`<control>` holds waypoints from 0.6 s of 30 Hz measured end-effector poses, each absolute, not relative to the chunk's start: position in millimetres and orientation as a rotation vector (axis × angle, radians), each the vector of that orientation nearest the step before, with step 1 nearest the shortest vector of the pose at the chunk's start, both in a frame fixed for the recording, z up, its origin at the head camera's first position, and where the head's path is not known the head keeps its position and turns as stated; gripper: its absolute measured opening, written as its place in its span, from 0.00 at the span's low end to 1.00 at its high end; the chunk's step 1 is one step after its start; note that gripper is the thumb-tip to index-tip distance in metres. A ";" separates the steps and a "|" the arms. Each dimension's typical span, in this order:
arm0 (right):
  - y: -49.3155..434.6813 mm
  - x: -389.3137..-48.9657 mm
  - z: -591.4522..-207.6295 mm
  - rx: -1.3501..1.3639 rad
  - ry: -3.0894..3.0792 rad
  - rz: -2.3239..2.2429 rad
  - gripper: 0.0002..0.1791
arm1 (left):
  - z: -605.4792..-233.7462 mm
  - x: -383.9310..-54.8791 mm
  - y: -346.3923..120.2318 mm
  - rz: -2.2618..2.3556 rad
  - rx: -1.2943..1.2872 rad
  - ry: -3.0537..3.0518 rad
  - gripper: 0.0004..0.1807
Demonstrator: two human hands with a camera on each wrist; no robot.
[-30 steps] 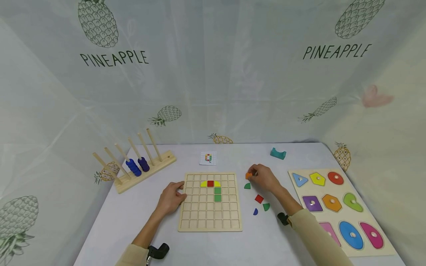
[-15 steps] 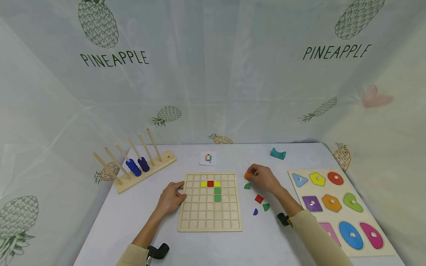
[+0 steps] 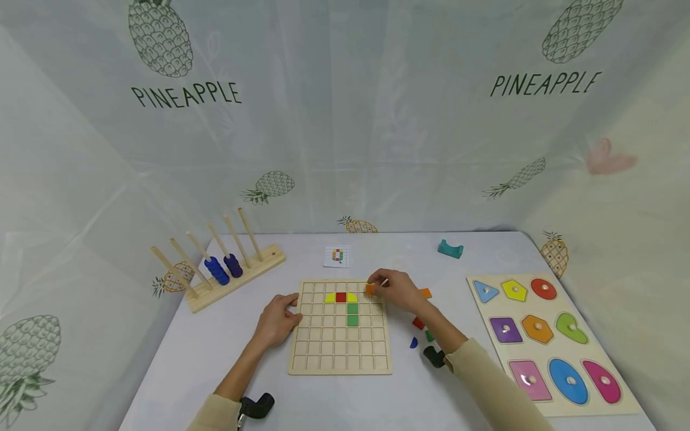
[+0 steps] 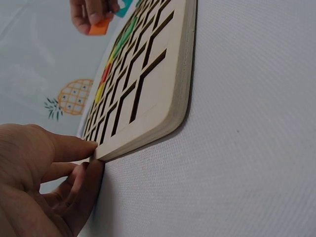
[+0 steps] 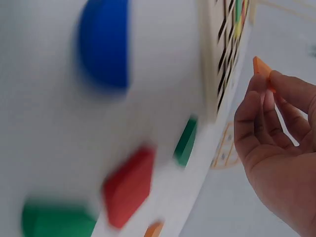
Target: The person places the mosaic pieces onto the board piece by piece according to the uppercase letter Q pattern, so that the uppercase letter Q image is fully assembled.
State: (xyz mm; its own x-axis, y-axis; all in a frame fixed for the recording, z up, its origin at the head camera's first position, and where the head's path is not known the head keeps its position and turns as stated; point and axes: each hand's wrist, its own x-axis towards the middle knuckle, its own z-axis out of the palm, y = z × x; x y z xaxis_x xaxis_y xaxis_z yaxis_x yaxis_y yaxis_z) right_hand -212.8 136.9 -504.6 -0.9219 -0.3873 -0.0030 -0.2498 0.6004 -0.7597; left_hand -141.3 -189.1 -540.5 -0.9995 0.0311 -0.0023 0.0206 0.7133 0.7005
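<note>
The left hand (image 3: 276, 323) grips the grid board (image 3: 327, 348) at nine o'clock, thumb and finger pinching its edge, likely to stop it sliding. Above the board's one-to-two o'clock side, the right hand's (image 3: 398, 289) fingers pinch a small orange piece (image 3: 369, 290) by one end — presumably keeping the other free. The red piece (image 3: 418, 323) and blue piece (image 3: 413, 343) lie near three to four o'clock, conveniently reachable.

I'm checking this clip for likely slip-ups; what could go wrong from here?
The right hand pinches the orange piece in its fingertips, so it might slip or land in an unintended cell of the board. The right forearm passes near the loose red square and could nudge it. The left hand holds the board's edge; a jerk might shift the board.
</note>
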 end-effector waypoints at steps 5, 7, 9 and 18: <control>109.0 -209.6 -507.2 -0.657 2.590 -1.236 0.05 | -540.3 -140.6 -189.8 1.195 0.038 2.896 0.30; 98.8 -208.6 -507.6 -0.699 2.555 -1.239 0.06 | -540.3 -140.2 -190.2 1.195 0.050 2.904 0.30; 89.7 -207.4 -507.7 -0.731 2.524 -1.235 0.06 | -540.2 -140.0 -190.3 1.189 0.049 2.906 0.30; 61.7 -204.8 -517.4 -0.728 2.454 -1.244 0.04 | -540.4 -139.0 -189.7 1.184 0.046 2.909 0.30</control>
State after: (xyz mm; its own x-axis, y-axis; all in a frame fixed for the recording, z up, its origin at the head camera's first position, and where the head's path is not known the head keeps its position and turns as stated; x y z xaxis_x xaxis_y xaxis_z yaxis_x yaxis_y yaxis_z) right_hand -204.8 61.7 -517.4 -0.8287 -0.5587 -0.0326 -0.3041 0.4985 -0.8118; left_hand -139.0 -189.7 -540.4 -0.9996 0.0274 0.0105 0.0269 0.7153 0.6983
